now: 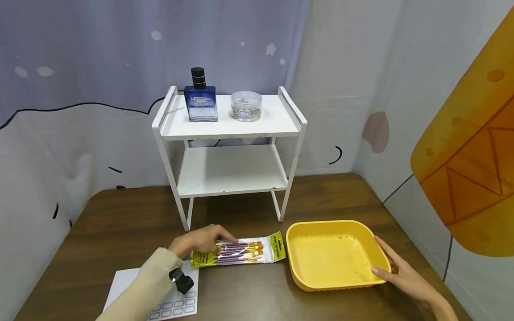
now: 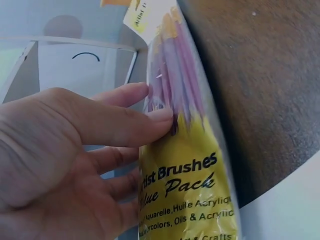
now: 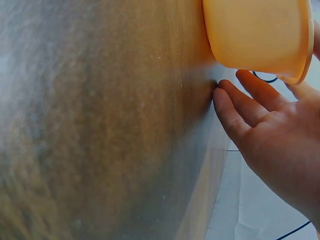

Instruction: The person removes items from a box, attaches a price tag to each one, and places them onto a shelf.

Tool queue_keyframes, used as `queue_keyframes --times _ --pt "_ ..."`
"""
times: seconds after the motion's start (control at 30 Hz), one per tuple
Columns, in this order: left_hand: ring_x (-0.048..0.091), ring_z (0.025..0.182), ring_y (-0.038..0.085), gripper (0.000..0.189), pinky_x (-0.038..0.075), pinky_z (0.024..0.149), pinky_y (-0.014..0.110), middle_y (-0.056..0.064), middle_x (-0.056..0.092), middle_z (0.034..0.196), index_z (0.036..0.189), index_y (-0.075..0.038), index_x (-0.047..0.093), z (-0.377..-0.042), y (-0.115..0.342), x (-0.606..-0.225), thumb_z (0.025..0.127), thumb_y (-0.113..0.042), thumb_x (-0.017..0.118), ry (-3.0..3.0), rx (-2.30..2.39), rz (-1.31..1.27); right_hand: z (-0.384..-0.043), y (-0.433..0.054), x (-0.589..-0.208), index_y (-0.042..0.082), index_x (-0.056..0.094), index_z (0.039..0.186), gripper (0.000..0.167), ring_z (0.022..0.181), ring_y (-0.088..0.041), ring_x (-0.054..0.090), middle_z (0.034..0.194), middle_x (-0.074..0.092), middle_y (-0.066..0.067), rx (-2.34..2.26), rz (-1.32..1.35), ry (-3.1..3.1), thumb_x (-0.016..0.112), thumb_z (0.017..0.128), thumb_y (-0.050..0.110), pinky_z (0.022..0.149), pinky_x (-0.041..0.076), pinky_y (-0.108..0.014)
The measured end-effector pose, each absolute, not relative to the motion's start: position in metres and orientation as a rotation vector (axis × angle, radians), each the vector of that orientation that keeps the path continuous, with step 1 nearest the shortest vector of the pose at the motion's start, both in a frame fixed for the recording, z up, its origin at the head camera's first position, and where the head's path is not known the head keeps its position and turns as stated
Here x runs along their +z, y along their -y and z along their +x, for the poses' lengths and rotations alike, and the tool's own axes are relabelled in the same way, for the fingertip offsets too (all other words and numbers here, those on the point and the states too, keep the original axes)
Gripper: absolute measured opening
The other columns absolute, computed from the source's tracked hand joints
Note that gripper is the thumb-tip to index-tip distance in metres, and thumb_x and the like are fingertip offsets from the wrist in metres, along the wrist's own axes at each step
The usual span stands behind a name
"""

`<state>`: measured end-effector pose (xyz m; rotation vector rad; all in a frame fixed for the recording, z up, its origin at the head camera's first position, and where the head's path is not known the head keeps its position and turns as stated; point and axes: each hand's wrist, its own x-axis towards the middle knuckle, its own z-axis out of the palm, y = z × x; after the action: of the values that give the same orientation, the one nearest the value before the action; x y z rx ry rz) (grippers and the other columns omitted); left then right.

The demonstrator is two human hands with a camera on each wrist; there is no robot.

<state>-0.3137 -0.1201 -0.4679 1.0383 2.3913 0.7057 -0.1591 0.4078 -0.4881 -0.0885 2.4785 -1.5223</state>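
Note:
A clear-and-yellow pack of artist brushes [image 1: 245, 251] lies on the table, purple handles showing through the plastic. My left hand [image 1: 204, 240] pinches its left part; in the left wrist view the thumb [image 2: 125, 125] presses the front of the pack while the other fingers reach its far edge. To the right stands a yellow plastic tray [image 1: 295, 263] with nothing in it. My right hand [image 1: 405, 272] holds the tray's right side, thumb over the rim and fingers along the outside. In the right wrist view several fingers [image 3: 260, 92] extend beside the tray's wall.
Behind the pack stands a white two-tier shelf [image 1: 230, 171]. A blue perfume bottle [image 1: 201, 103] and a round clear jar [image 1: 246, 107] sit on its top. A white sheet with printed boxes [image 1: 176, 307] lies under the left forearm. Patterned curtains [image 1: 341, 89] surround the table.

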Motion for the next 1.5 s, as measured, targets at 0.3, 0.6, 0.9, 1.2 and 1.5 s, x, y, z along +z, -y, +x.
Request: queue_keyframes --times 0.3,0.6,0.9,1.2,1.5 --pt "0.057 0.106 0.025 0.051 0.048 0.098 0.051 0.005 0.063 0.109 0.121 -0.013 0.073 -0.311 0.121 -0.472 0.076 0.012 0.071 -2.495 0.686 0.980 -0.159 -0.407 -0.487 0.014 -0.002 0.161 0.082 0.113 0.026 0.036 0.163 -0.007 -0.031 -1.518 -0.112 -2.505 0.055 0.102 0.015 0.084 0.050 -0.017" --pt "0.056 0.101 0.022 0.048 0.049 0.094 0.048 0.004 0.063 0.105 0.117 -0.012 0.075 -0.311 0.123 -0.475 0.074 0.011 0.072 -2.529 0.680 0.965 -0.160 -0.407 -0.486 0.015 -0.004 0.161 0.083 0.112 0.024 0.040 0.163 -0.008 -0.031 -1.528 -0.087 -2.477 0.055 0.102 0.016 0.084 0.052 -0.018" --pt "0.058 0.103 0.030 0.051 0.051 0.086 0.041 0.013 0.060 0.109 0.129 -0.006 0.065 -0.312 0.136 -0.469 0.080 -0.003 0.079 -2.588 0.795 0.968 -0.162 -0.406 -0.488 0.013 -0.003 0.161 0.084 0.112 0.021 0.044 0.163 -0.006 -0.032 -1.541 -0.097 -2.476 0.056 0.101 0.014 0.083 0.053 -0.020" --pt "0.058 0.093 0.026 0.053 0.051 0.079 0.039 0.015 0.062 0.102 0.127 0.000 0.063 -0.303 0.184 -0.465 0.080 -0.013 0.083 -2.679 0.918 0.934 -0.162 -0.402 -0.489 0.005 0.000 0.160 0.083 0.113 0.015 0.050 0.159 0.005 -0.038 -1.585 -0.145 -2.497 0.057 0.100 0.011 0.083 0.055 -0.023" --pt "0.057 0.089 0.019 0.054 0.050 0.074 0.033 0.004 0.061 0.098 0.122 -0.007 0.068 -0.262 0.214 -0.467 0.074 -0.020 0.088 -2.810 0.862 0.836 -0.160 -0.400 -0.476 0.000 0.005 0.159 0.083 0.115 0.005 0.054 0.149 0.031 -0.043 -1.484 -0.057 -2.670 0.061 0.100 0.017 0.081 0.055 -0.022"
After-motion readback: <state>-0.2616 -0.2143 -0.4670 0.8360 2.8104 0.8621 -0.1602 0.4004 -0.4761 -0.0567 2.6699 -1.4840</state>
